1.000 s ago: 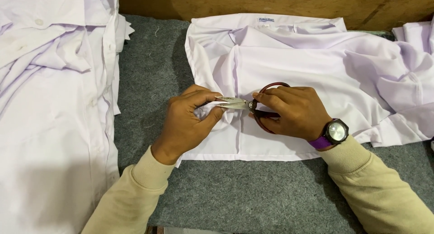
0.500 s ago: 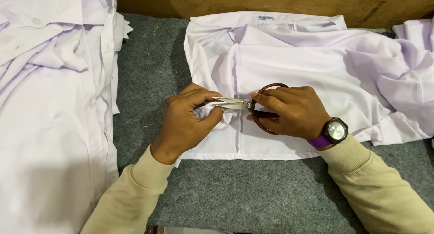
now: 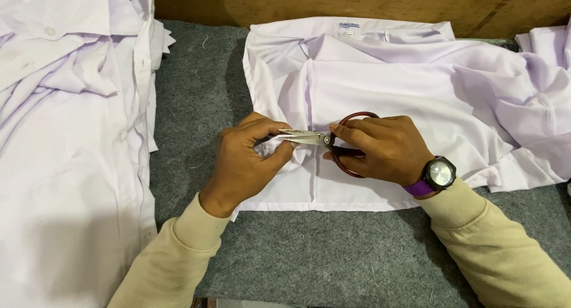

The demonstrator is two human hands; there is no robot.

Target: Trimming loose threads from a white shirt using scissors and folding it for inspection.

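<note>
A grey felt tabletop (image 3: 333, 260) fills the frame. A pile of white shirts (image 3: 65, 153) covers the left side. One white shirt (image 3: 404, 88) lies spread across the upper centre and right. At centre, the left hand (image 3: 247, 162) pinches a fold of its cloth, grip closed. The right hand (image 3: 383, 148), with a wristwatch (image 3: 439, 172), holds scissors (image 3: 321, 139), fingers closed around the red handles, blades nearly closed at the fold
</note>
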